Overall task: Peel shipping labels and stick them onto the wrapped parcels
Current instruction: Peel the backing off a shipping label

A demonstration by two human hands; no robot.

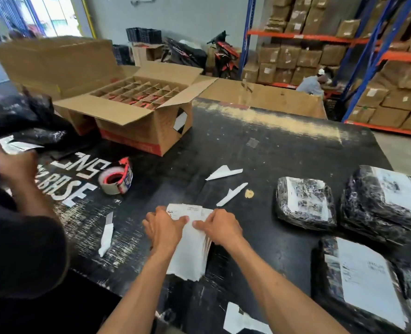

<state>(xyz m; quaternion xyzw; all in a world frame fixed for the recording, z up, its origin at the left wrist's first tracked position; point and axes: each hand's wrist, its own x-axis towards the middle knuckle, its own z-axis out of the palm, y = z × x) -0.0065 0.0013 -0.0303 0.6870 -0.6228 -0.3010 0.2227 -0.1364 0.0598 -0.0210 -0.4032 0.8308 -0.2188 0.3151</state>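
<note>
Shipping labels (190, 244) lie in a white stack on the black surface (259, 145), near its front edge and between the two hands. The left hand (163, 229) rests flat on the stack's left side with fingers spread and the thumb pressed onto the top sheet. The right hand (220, 227) has its fingertips pinched together on the right edge of the top label, where the sheets fan apart slightly. To the right, three parcels wrapped in black film sit on the surface: a small parcel (305, 203) well apart from the hands, a larger parcel (387, 203) beside it, and a near parcel (363, 285) by the front right corner, each carrying a white label on top. Strips of white backing paper (225, 173) lie scattered beyond the stack, and another strip (106, 235) lies to the left. A tape dispenser (116, 177) stands on the surface farther left. Behind it is an open cardboard box (132, 114) with card dividers inside. At the far left, another person's hand (11, 160) holds a paper slip over black bags.
</note>
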